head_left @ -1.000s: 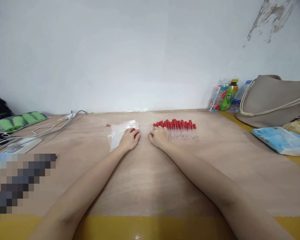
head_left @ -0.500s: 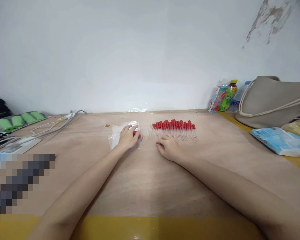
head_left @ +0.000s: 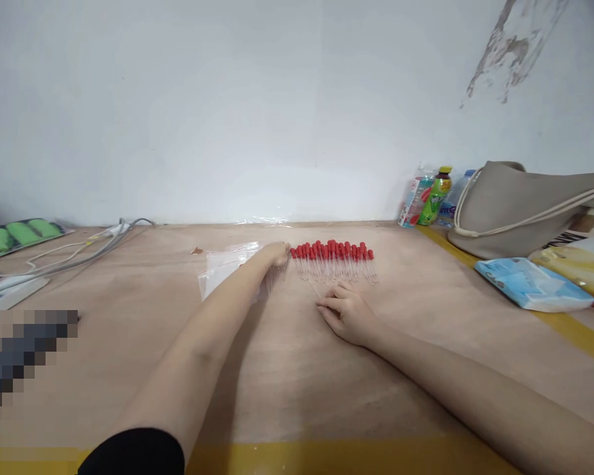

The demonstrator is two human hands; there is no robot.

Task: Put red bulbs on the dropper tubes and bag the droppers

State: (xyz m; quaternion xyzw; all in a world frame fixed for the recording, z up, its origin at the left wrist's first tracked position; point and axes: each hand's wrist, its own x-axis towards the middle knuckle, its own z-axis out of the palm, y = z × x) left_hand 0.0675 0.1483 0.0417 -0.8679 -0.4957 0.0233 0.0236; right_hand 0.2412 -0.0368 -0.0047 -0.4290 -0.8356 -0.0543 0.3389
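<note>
A row of glass droppers with red rubber bulbs [head_left: 332, 251] lies on the table, bulbs toward the wall and thin clear tubes toward me. At its left end is my left hand [head_left: 276, 254], fingers curled together beside the nearest bulb; the wrist hides what they hold, if anything. Below that hand, a few bare clear tubes [head_left: 272, 278] show faintly. In front of the row, my right hand [head_left: 349, 311] pinches a thin clear glass tube [head_left: 315, 287] that points up and left. Clear zip bags [head_left: 218, 267] lie under and left of my left forearm.
Cables [head_left: 103, 244] and a pack of green rolls [head_left: 22, 236] lie at left. Along the right stand drink bottles [head_left: 435, 198] and a grey bag [head_left: 515, 211], with a blue tissue pack [head_left: 529, 280] before it. The wall [head_left: 202, 119] closes off the back.
My left hand has moved right, from the zip bags and a red bulb to the row's left end. My right hand has drawn slightly toward me, and a tube now shows at its fingers.
</note>
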